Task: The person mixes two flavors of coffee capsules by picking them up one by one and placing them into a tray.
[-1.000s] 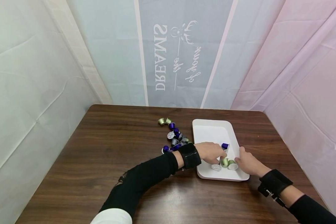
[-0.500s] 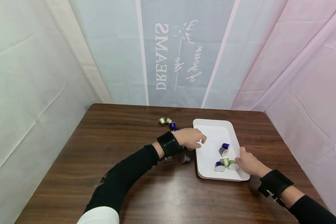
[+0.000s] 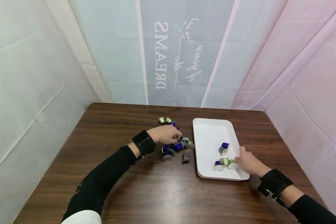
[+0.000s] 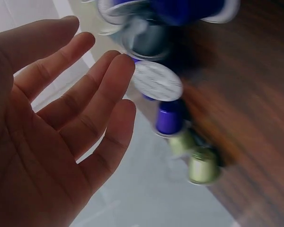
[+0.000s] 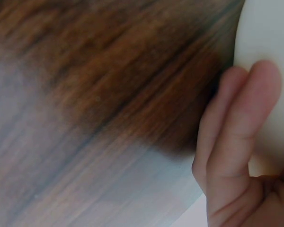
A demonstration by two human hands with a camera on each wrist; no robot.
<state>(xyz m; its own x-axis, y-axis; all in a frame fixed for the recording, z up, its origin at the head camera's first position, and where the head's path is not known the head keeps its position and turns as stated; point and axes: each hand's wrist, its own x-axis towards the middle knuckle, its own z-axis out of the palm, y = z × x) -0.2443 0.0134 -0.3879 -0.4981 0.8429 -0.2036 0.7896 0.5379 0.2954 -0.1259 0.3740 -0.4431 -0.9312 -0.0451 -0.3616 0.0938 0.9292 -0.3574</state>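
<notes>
My left hand (image 3: 165,134) hovers over a loose pile of coffee capsules (image 3: 177,146) on the brown table. In the left wrist view its fingers (image 4: 117,78) are loosely bent with nothing between them, close to a capsule with a white lid (image 4: 157,80). My right hand (image 3: 250,162) holds the right rim of a white tray (image 3: 210,132), thumb over the inner side and fingers along the outer wall. Several capsules lie in the tray's near half: a blue one (image 3: 225,145), a grey one (image 3: 223,151), two green ones (image 3: 233,164) and a white-lidded blue one (image 3: 218,166).
Two green capsules (image 3: 161,120) lie at the far end of the pile. One dark grey capsule (image 3: 186,158) sits apart, between pile and tray. The wooden table (image 3: 106,133) ends at the back against hanging printed fabric (image 3: 182,62); pale fabric hangs at both sides.
My left hand has moved from above the tray leftward to the capsule pile. A white-lidded blue capsule now shows in the tray where that hand was. The right hand stays on the rim.
</notes>
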